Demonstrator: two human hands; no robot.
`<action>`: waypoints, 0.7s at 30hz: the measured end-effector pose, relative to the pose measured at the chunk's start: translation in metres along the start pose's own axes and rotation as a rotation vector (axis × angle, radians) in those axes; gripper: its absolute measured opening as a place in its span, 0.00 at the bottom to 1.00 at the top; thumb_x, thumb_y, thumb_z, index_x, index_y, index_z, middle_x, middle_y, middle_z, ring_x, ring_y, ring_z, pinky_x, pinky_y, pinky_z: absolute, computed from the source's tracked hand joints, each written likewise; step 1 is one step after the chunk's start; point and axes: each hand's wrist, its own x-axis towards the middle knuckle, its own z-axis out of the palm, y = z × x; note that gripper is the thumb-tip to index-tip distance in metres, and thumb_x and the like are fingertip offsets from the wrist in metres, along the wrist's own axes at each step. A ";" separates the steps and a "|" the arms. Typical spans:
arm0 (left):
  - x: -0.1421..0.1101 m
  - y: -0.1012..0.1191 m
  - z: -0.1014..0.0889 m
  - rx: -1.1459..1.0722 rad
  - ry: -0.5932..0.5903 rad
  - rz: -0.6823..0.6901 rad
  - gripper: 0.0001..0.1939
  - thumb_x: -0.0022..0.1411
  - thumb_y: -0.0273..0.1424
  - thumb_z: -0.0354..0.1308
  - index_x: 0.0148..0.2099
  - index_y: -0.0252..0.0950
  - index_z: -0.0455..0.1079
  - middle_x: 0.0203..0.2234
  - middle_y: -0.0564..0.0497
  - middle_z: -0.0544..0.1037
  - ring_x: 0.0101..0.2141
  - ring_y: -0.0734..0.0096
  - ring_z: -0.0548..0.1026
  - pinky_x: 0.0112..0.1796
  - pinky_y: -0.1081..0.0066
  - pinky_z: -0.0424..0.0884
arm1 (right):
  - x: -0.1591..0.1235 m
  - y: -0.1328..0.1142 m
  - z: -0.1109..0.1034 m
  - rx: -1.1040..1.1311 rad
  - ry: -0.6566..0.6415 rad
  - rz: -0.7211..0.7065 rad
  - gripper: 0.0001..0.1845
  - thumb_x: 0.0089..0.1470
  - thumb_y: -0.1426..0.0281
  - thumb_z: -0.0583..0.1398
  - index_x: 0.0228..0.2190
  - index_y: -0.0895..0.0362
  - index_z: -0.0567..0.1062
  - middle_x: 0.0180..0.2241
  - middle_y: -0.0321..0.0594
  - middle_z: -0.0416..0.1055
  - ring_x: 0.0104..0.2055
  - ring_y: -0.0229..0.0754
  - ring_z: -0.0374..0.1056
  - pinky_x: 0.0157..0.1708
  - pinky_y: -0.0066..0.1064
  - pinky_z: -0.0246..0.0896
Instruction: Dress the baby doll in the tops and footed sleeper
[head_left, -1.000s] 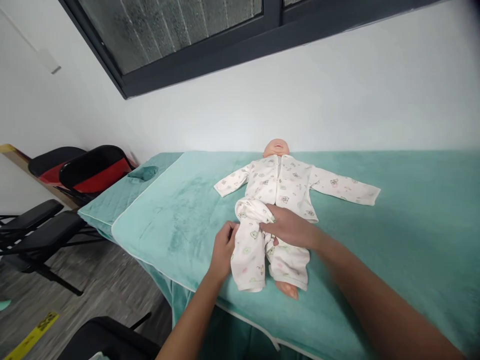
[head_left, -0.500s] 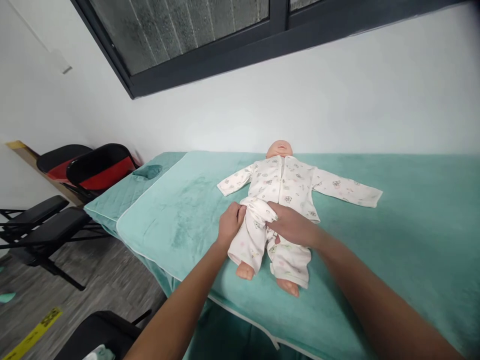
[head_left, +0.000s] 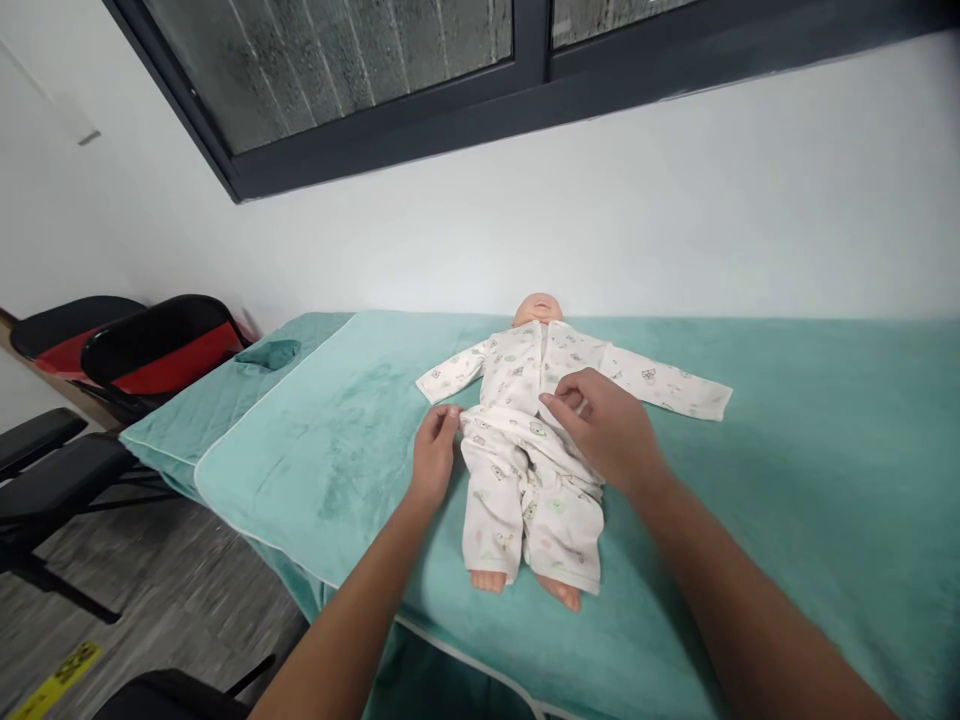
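A baby doll [head_left: 538, 308] lies on its back on the bed, dressed in a white patterned long-sleeved top [head_left: 517, 365] and matching trousers [head_left: 491, 500]. Both trouser legs are on, with the feet showing below the cuffs. At one side of the waistband, my left hand [head_left: 433, 455] pinches the trouser edge between thumb and fingers. My right hand [head_left: 611, 430] hovers over the doll's belly, fingers loosely curled and thumb apart from them, with nothing visible in it. It hides part of the top and the other side of the waist.
A teal padded cover [head_left: 322, 450] spreads over the bed, against a white wall [head_left: 675, 220] under a dark-framed window [head_left: 390, 110]. Black and red folding chairs [head_left: 165, 345] stand at the left. Another black chair [head_left: 172, 695] is at the lower left.
My right hand has let go of the bunched waistband and moved up and right. The trousers now lie higher and flatter over the hips. My left hand remains at the waist edge.
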 end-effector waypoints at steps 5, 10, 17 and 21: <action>0.017 0.028 0.014 -0.006 -0.252 0.019 0.12 0.56 0.35 0.60 0.43 0.38 0.72 0.45 0.46 0.74 0.47 0.63 0.72 0.46 0.66 0.67 | -0.002 0.010 0.021 -0.417 -0.002 -0.079 0.12 0.59 0.60 0.56 0.38 0.56 0.67 0.41 0.48 0.66 0.42 0.50 0.63 0.32 0.33 0.54; 0.011 0.051 0.034 0.454 -0.489 0.205 0.26 0.49 0.27 0.64 0.51 0.39 0.64 0.52 0.44 0.61 0.56 0.58 0.61 0.56 0.61 0.62 | -0.005 0.012 0.026 -0.588 0.032 -0.142 0.08 0.63 0.66 0.53 0.32 0.55 0.65 0.34 0.42 0.66 0.34 0.45 0.63 0.28 0.32 0.48; -0.005 0.062 0.062 1.001 -0.340 0.296 0.14 0.57 0.29 0.59 0.46 0.38 0.62 0.51 0.40 0.64 0.47 0.53 0.69 0.42 0.61 0.68 | -0.002 0.019 0.032 -0.524 0.088 -0.169 0.13 0.65 0.66 0.49 0.28 0.54 0.64 0.26 0.38 0.67 0.26 0.41 0.62 0.24 0.32 0.42; 0.003 0.061 0.051 0.831 -0.194 0.277 0.06 0.65 0.33 0.48 0.38 0.38 0.63 0.38 0.45 0.72 0.35 0.63 0.72 0.37 0.64 0.67 | 0.005 0.022 0.022 -0.164 0.179 0.010 0.12 0.60 0.61 0.54 0.27 0.53 0.64 0.19 0.31 0.64 0.22 0.38 0.60 0.24 0.30 0.45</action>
